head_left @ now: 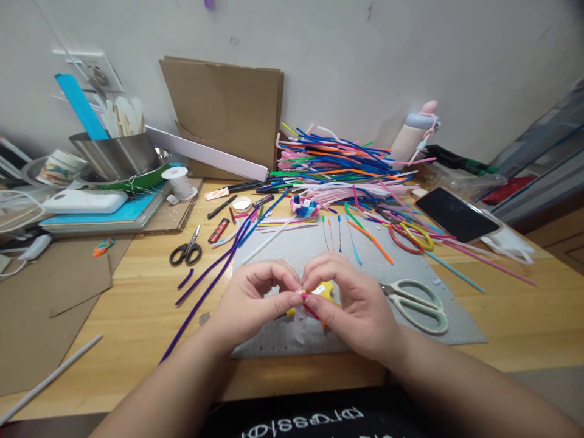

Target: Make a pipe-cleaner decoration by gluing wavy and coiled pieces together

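Note:
Above the grey cutting mat (283, 255), my left hand (255, 298) and my right hand (351, 298) meet fingertip to fingertip. Both pinch a small pink and white fuzzy piece (305, 295); its exact shape is mostly covered by my fingers. Behind and just below the fingers shows a yellow item (326, 291) with a white label, partly hidden by my right hand. Beyond the hands, a ring of pink, white and blue fuzzy stems (304, 207) lies at the mat's far edge. Short coloured stems on thin wires (339, 234) rest on the mat.
Green-handled scissors (422, 307) lie right of my right hand, black scissors (185, 249) to the left. Long purple stems (205, 280) cross the left side. A pile of coloured stems (337, 164), a phone (458, 213) and a bottle (413, 137) stand or lie farther back.

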Tool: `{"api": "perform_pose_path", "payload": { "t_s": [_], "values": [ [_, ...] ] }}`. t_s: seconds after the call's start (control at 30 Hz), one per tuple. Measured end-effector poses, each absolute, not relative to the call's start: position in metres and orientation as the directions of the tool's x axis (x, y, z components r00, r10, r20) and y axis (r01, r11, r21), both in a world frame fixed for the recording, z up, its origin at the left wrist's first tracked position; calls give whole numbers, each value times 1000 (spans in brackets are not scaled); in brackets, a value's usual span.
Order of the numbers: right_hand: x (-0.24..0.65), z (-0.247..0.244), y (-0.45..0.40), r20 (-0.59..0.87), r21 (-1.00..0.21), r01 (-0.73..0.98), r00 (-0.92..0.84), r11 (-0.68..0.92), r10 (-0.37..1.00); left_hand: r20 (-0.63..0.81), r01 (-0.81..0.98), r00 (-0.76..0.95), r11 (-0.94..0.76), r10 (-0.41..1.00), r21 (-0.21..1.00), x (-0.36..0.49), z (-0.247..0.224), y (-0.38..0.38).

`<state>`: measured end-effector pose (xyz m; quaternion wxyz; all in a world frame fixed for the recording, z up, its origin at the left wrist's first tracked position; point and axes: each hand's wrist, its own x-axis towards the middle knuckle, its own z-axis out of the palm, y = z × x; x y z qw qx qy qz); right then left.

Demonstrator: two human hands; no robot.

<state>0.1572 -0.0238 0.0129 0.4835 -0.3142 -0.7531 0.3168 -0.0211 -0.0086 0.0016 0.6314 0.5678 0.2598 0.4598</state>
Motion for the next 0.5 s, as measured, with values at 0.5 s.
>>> {"api": "perform_pose_path", "payload": {
  "t_s": [0.5],
  "values": [
    [152, 14, -26, 546, -781, 126, -339, 612, 766, 298, -208, 506, -221, 810, 953, -21, 5, -10]
  ]
}}
